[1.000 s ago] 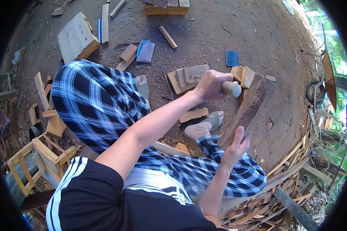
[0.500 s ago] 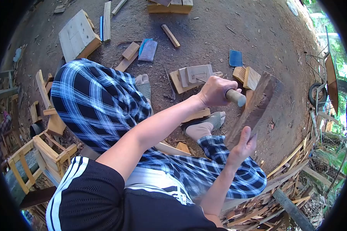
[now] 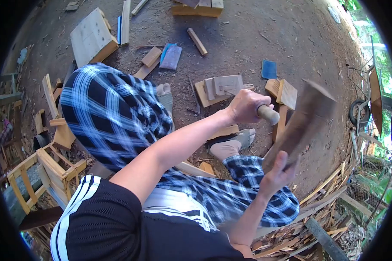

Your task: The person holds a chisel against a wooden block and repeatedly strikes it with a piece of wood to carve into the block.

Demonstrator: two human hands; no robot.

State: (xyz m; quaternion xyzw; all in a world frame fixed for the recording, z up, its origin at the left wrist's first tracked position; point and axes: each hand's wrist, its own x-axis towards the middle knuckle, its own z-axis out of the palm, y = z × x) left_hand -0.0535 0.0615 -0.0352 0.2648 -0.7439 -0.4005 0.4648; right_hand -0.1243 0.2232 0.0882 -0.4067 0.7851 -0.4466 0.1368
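Observation:
My left hand [image 3: 248, 106] is closed around the handle of a chisel [image 3: 268, 115], whose butt end sticks out to the right. The chisel's thin blade points left toward a pale carved wood piece [image 3: 228, 82], which rests on a wooden block [image 3: 204, 96]; its exact contact is hard to make out. In my right hand [image 3: 278, 176] is a thick, dark brown wooden mallet [image 3: 307, 115], gripped at its lower end. The mallet is blurred and stands tilted, its broad end up and right, apart from the chisel handle.
Wood blocks [image 3: 287, 93] and a blue sandpaper-like sheet [image 3: 269, 68] lie beyond my hands. My sandalled foot [image 3: 231, 145] is close below the work. A wooden box [image 3: 93, 37] stands upper left, a small wooden frame [image 3: 43, 174] lower left. Scrap wood [image 3: 322, 209] piles up lower right.
The mallet has swung to the right, away from the chisel handle, and is now blurred. My left hand still holds the chisel, and the view has shifted slightly.

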